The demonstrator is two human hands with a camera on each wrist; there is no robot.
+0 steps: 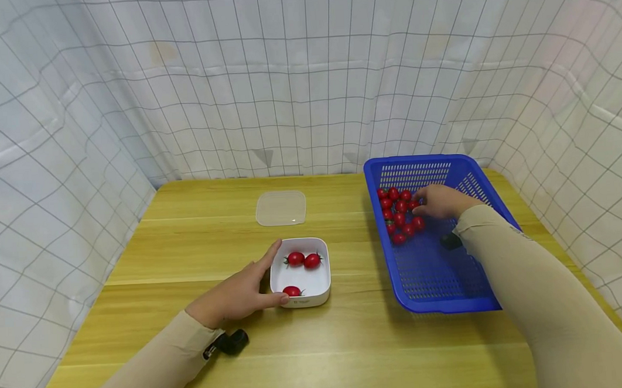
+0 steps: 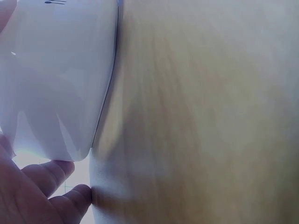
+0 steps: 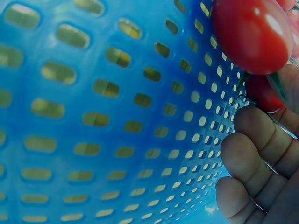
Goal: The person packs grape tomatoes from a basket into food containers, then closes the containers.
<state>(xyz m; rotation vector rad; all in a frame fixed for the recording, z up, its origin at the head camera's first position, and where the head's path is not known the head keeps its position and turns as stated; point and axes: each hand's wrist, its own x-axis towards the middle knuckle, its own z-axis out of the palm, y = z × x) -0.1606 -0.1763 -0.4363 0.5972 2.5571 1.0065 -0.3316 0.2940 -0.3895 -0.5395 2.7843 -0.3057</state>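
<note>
In the head view my left hand holds the left side of a square white container, thumb at its near wall and fingers at the far corner. Three red cherry tomatoes with green stems lie inside it. The left wrist view shows fingertips against the container wall. My right hand reaches into a blue perforated basket, at the right edge of a cluster of cherry tomatoes. Seen from the right wrist, thumb and fingers pinch a tomato, partly hidden behind a nearer one.
A translucent square lid lies flat behind the container on the wooden table. White grid-patterned curtains hang along the back and both sides. The basket stands at the table's right.
</note>
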